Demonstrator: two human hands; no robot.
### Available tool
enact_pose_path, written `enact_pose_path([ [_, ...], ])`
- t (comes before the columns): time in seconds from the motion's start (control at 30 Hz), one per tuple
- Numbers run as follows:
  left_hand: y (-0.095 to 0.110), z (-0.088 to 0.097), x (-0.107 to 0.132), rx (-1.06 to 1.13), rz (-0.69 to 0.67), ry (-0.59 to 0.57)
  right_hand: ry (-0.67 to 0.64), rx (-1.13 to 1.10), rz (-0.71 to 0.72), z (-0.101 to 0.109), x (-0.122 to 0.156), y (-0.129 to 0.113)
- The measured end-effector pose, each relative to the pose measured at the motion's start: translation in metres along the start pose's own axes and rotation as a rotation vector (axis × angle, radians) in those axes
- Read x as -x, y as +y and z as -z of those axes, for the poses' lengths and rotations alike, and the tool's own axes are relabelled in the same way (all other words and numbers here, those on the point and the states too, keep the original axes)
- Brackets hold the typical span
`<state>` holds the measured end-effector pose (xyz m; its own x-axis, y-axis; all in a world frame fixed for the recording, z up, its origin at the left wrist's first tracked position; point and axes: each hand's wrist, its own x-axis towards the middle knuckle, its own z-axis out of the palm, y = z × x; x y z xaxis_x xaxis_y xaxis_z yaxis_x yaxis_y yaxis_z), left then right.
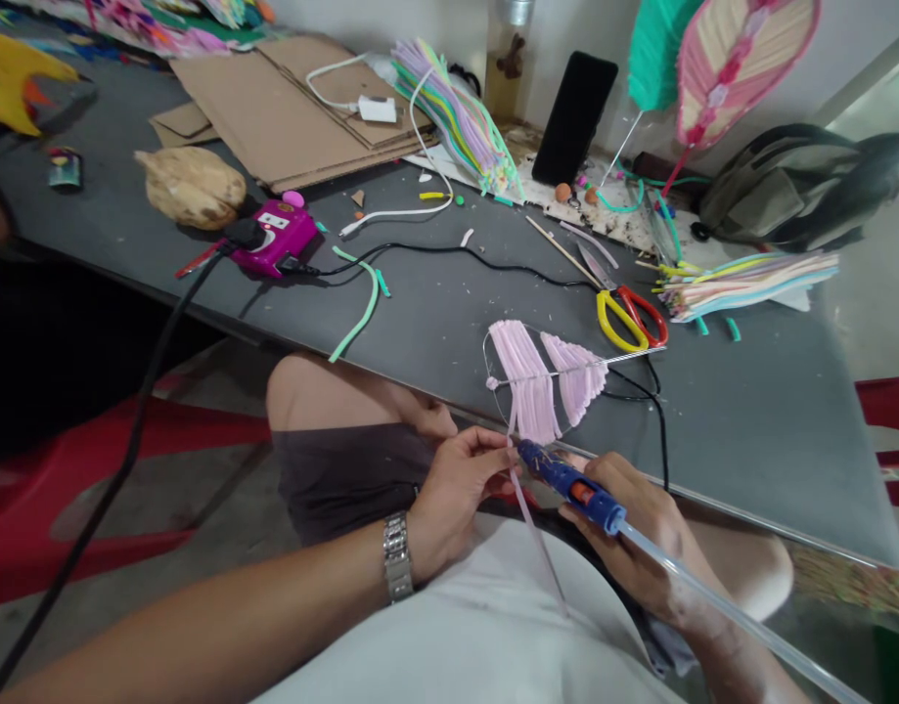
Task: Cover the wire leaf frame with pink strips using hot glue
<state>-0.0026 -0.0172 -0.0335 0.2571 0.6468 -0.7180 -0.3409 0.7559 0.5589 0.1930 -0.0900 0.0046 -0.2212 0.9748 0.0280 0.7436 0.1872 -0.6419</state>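
My left hand (460,489), wearing a metal watch (397,559), pinches a pale pink pipe cleaner (533,528) near the table's front edge. The strip's loose end hangs down over a white shirt. My right hand (632,518) is closed around a blue glue gun (577,486), its nozzle close to the left fingertips. A clear glue stick (713,587) sticks out of the gun's rear. Just beyond both hands lies a leaf-shaped wire frame (485,344), partly covered by two sections of pink pipe cleaners (526,381), with a wire stem across its middle.
Scissors (625,318) with yellow and red handles lie beyond the frame. Pipe cleaner bundles (749,284), a phone (575,117), cardboard (294,108) and a purple power adapter (277,240) are on the grey table (772,430). A black cable (485,256) crosses it.
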Motion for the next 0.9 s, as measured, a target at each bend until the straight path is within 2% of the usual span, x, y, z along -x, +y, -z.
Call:
enact_pose_path([
  [0.9,-0.003,0.001,-0.001,0.0,-0.01,-0.022,-0.041,0.038,0.021,-0.004,0.008,0.01],
])
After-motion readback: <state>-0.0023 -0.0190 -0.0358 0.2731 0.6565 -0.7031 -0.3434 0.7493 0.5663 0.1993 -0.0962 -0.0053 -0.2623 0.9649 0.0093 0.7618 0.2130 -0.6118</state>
